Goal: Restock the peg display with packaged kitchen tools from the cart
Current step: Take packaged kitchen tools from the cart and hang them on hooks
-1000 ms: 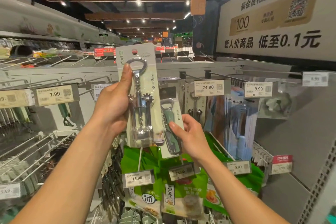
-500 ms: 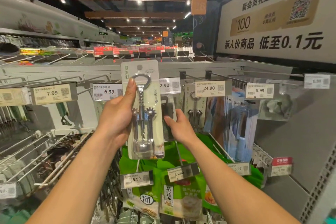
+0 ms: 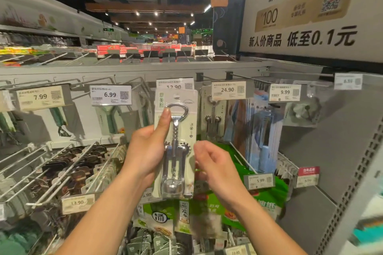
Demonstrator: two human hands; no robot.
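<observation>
Two hands are up in front of the peg display, and one pack is between them. The left hand (image 3: 147, 151) grips a carded corkscrew pack (image 3: 175, 163) by its left edge, fingers wrapped behind and the thumb (image 3: 165, 118) lying straight up the front, its tip at the metal ring at the top of the tool. The pack stands upright, its top edge covering the lower part of a price tag reading 12.90 (image 3: 174, 85).

The right hand (image 3: 215, 165) sits just beside the pack's right edge, fingers loosely curled (it's blurred, so I cannot tell whether the fingertips touch or pinch the card).

Just to the right, a matching corkscrew pack (image 3: 212, 122) hangs on its peg under a 24.90 tag (image 3: 228, 90). To the left, a 6.99 tag (image 3: 110, 95) hangs over a pale green tool. Below the hands there are green bags (image 3: 267, 205) on the lower pegs, and further left rows of bare wire pegs (image 3: 62, 172) slant out over dark packets.
</observation>
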